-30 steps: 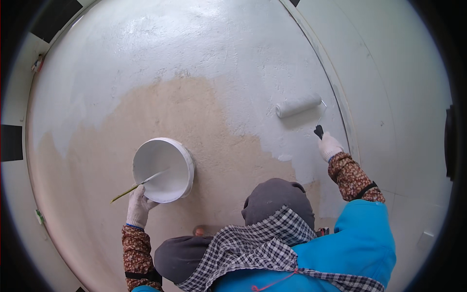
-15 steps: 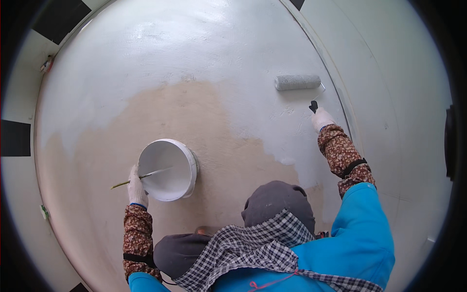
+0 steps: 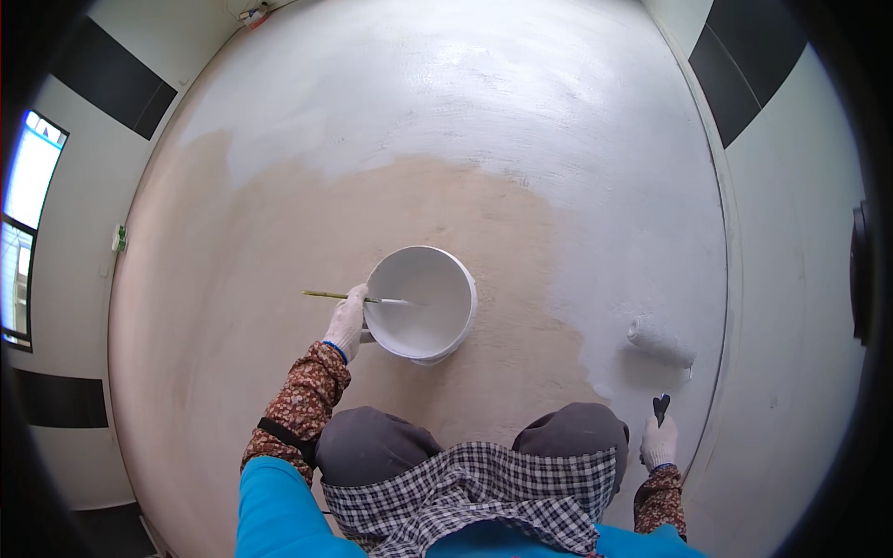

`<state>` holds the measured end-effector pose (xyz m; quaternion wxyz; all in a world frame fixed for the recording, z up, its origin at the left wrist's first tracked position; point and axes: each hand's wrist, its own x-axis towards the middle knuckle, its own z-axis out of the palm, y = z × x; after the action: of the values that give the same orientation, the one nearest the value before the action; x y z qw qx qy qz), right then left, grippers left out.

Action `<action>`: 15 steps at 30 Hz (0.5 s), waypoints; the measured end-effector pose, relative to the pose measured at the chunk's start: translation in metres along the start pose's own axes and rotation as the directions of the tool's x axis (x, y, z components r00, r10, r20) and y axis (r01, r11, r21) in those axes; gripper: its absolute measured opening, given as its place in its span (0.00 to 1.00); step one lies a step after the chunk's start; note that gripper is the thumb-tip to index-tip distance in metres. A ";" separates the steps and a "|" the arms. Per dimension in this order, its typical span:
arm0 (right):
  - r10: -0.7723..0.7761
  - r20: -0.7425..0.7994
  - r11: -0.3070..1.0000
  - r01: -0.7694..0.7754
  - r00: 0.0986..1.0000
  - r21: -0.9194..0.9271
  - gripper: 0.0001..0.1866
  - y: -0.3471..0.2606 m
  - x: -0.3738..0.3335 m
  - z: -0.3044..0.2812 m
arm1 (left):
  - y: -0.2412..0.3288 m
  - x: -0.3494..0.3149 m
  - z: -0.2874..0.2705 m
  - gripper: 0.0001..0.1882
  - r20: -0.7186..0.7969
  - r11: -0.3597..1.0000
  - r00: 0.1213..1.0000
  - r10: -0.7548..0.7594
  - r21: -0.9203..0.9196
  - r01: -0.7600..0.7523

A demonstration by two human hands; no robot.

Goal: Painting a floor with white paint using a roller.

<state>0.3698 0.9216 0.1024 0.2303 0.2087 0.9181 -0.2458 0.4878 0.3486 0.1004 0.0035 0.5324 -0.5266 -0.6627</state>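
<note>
My left hand (image 3: 347, 321), in a white knit glove, grips the left rim of a white bucket (image 3: 473, 299). A thin greenish stick (image 3: 326, 295) passes under its fingers, and its pale end reaches in over the whitish liquid (image 3: 426, 321). On the right, my right hand (image 3: 659, 440), gloved as well, is closed around the black handle (image 3: 660, 407) of a paint roller (image 3: 660, 343). The roller's sleeve is coated whitish grey and lies near the right wall, with a shadow beside it. Whether it touches the floor I cannot tell.
Wet whitish coating (image 3: 521, 102) covers the far and right floor; bare beige floor (image 3: 279, 242) surrounds the bucket and runs left. Pale walls with black panels (image 3: 112, 79) close in both sides. A window (image 3: 28, 214) is at far left. My bent knees (image 3: 572, 442) are in front.
My view has turned and shifted. The roller and right hand now appear lower and nearer my body. The bucket, with my left hand still on its rim, appears farther right in view.
</note>
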 end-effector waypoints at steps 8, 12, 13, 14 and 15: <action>-0.253 0.020 0.963 0.250 0.967 0.106 0.14 -0.053 -0.016 0.013 | -0.012 0.018 -0.011 0.19 0.084 0.999 0.996 -0.003 -0.047 0.007; -0.417 0.047 0.907 0.419 0.908 -0.048 0.16 -0.037 0.004 0.029 | -0.017 0.026 -0.011 0.17 0.149 0.997 0.989 0.015 -0.071 -0.004; -0.410 0.085 0.908 0.415 0.908 -0.048 0.16 -0.029 0.012 0.039 | -0.019 0.029 -0.010 0.15 0.166 0.997 0.985 0.045 -0.064 -0.035; -0.375 0.100 0.927 0.373 0.922 0.036 0.17 -0.022 0.018 0.047 | -0.018 0.026 -0.008 0.15 0.139 0.996 0.989 0.046 -0.087 -0.034; -0.306 0.107 0.951 0.301 0.946 0.063 0.17 -0.014 0.021 0.056 | -0.018 0.026 -0.007 0.14 0.123 0.995 0.991 0.058 -0.089 -0.047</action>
<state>0.3636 0.8853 0.0530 0.2376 0.0554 0.9185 -0.3111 0.4915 0.3367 0.0704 0.0108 0.4751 -0.5107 -0.7165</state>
